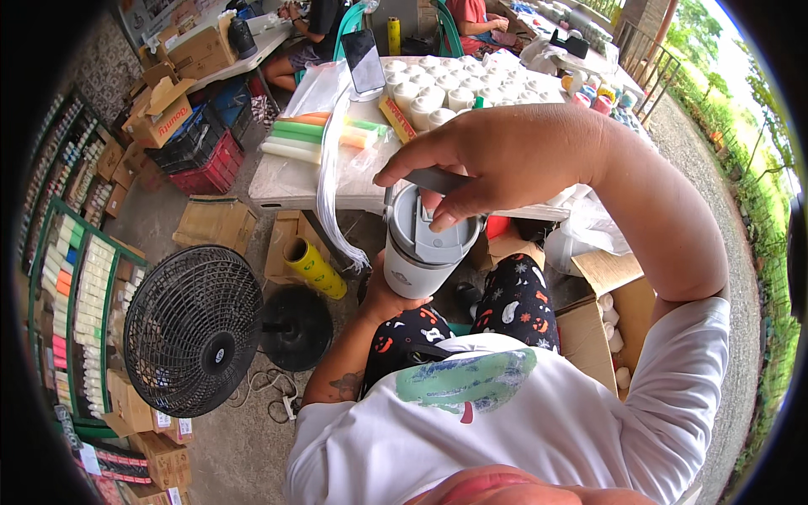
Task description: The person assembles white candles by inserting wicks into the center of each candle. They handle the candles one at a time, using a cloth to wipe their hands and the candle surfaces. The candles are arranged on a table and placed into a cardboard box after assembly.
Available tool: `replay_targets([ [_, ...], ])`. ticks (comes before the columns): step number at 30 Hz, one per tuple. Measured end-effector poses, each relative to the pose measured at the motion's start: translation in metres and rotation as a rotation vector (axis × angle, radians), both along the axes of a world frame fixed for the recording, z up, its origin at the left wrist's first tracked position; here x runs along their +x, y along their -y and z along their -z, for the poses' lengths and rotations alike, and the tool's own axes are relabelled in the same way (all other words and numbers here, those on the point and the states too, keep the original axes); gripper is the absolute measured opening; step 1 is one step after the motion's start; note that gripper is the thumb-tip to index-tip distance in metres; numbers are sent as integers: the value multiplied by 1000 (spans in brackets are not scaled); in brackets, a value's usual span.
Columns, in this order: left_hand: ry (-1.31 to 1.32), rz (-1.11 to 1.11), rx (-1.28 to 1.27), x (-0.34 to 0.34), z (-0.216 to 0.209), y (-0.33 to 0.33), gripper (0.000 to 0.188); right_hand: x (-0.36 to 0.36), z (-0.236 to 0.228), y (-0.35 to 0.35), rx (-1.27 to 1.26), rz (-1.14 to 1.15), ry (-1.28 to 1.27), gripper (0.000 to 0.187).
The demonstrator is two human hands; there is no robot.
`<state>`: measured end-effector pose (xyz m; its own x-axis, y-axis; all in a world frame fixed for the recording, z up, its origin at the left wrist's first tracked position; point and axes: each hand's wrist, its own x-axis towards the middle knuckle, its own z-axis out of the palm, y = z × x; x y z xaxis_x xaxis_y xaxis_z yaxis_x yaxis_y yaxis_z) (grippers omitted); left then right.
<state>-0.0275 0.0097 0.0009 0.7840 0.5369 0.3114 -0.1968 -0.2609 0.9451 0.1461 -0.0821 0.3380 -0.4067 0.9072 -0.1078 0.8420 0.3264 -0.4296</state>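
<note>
My left hand (389,296) is wrapped round the lower side of a white tumbler (414,274), holding it above my lap. A grey lid (412,238) sits on top of the tumbler. From above, my right hand (513,156) reaches over it, its fingers closed about the dark grey carry handle (436,179). The thumb and a fingertip come down close to the lid's top. Whether they press on the lid I cannot tell.
Many white lidded cups (459,99), a phone (364,63), white straps (330,177) and coloured rolls (311,135) stand on the table (278,195). A black fan (194,331) is at left. An open carton (589,332) holds white pieces at right. Two people sit beyond.
</note>
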Motion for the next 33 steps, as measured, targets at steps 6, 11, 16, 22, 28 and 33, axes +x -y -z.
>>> replay_targets([
  [6,11,59,-43,9,14,-7,99,-5,-5,-9,-239,177,-299,34],
  [11,24,-25,31,13,5,-9,97,-12,4,-12,-174,398,-487,34],
  [16,73,13,-15,11,-11,-12,94,-30,-4,-19,-152,480,-438,37],
  [22,22,166,-57,-1,-17,-12,93,-26,-21,-24,125,142,218,46],
  [28,19,225,-118,-7,-33,-6,87,-30,-24,-37,20,-116,198,45],
  [33,29,162,-96,-10,-26,-12,89,-45,-39,-28,-235,150,-118,45],
])
